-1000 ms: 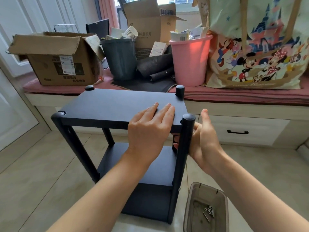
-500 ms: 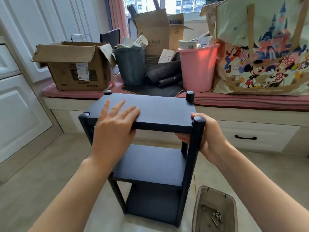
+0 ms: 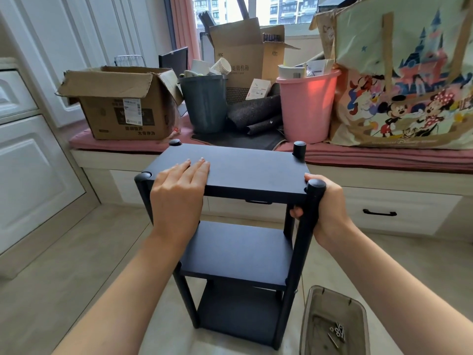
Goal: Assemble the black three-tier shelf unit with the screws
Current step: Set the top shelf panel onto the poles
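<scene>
The black three-tier shelf unit (image 3: pixel 250 170) stands upright on the tiled floor in front of me, with round posts at its corners. My left hand (image 3: pixel 179 193) lies over the front left edge of the top board, fingers straight on the surface and the palm over the edge. My right hand (image 3: pixel 325 208) grips the front right post (image 3: pixel 302 247) just below its top, fingers curled round it. Several loose screws (image 3: pixel 336 331) lie in a clear plastic tray (image 3: pixel 309 316) on the floor at the lower right.
A window bench (image 3: pixel 384 160) with a pink cushion runs behind the shelf. On it stand a cardboard box (image 3: pixel 120 111), a grey bin (image 3: pixel 204 103), a pink bucket (image 3: pixel 307 106) and a cartoon tote bag (image 3: pixel 404 80). White cabinet doors (image 3: pixel 30 162) line the left.
My left hand slid left along the top board toward its front left corner. The right hand closed round the front right post. The shelf unit turned to face me squarely.
</scene>
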Demonstrator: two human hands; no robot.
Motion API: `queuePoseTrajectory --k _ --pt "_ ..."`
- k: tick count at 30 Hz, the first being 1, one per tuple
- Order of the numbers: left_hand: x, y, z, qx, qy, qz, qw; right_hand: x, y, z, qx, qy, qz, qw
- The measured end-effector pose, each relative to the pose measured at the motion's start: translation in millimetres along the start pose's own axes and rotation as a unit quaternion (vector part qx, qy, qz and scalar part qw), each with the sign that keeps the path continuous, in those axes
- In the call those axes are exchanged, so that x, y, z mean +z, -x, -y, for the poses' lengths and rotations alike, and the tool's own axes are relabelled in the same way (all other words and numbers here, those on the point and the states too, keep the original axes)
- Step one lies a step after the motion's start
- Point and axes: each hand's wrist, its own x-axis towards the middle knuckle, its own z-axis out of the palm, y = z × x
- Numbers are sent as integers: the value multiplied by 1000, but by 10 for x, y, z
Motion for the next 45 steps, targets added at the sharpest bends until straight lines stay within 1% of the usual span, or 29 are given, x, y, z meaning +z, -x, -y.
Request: queuePoseTrajectory --k 2,3,5,6,9,10,11,12,13,15,16,17,18,19,20,22,23,25,27,28,29,30,34,37,40,43,45 --pt "3 -7 9 1 11 1 1000 -7 24 12 -1 6 -17 1000" --pt "-3 0 19 0 16 6 1000 -16 42 17 -3 19 -38 999" --pt "-34 29 57 -5 26 26 999 -72 80 32 -20 77 -97 992" --pt "-57 46 96 -15 33 37 999 -111 101 43 -33 108 -112 987" --pt "-139 128 273 -61 62 57 995 -207 188 87 -73 173 -141 972" --pt "-170 161 329 -86 91 61 990 -228 231 112 -100 209 -157 960" --pt "-199 194 376 -128 145 62 979 -232 283 145 -140 254 -170 942" --pt "-232 225 407 -188 223 62 954 -217 339 175 -191 299 -177 918" --pt "-263 250 423 -256 313 62 913 -178 397 205 -245 337 -175 892" --pt "-270 268 442 -373 454 65 807 -38 510 254 -333 409 -160 835" --pt "-260 281 469 -415 495 66 760 58 557 255 -366 446 -143 804" --pt "-233 288 493 -445 524 68 723 146 579 237 -394 484 -124 771" --pt "-221 291 520 -464 544 75 695 254 592 206 -416 518 -100 741" --pt "-219 297 542 -470 560 83 677 375 596 162 -428 548 -70 715" --pt "-218 305 546 -468 573 92 666 501 592 112 -432 575 -36 694" --pt "-209 322 537 -461 590 105 655 761 548 -3 -430 620 37 655" --pt "-196 323 537 -461 596 104 649 898 515 -69 -430 645 70 628" --pt "-169 295 546 -463 614 100 631 1170 413 -211 -439 693 117 560" --pt "-150 240 553 -471 629 110 608 1412 306 -348 -450 741 133 480" --pt "-140 212 552 -480 626 117 603 1509 259 -397 -452 762 132 445" --pt "-128 199 551 -491 617 123 602 1583 212 -432 -449 779 133 418" --pt "-109 200 555 -502 608 128 601 1630 169 -452 -442 791 137 401" --pt "-41 218 589 -513 625 134 572 1647 63 -447 -416 817 145 372" --pt "-7 216 579 -522 624 124 568 1605 37 -444 -413 823 151 360" --pt "-2 216 563 -525 627 112 564 1590 42 -447 -412 823 150 361" --pt "-8 210 559 -525 624 109 568 1593 54 -467 -417 818 148 369" --pt "3 219 557 -524 620 109 573 1581 54 -476 -416 820 147 364"
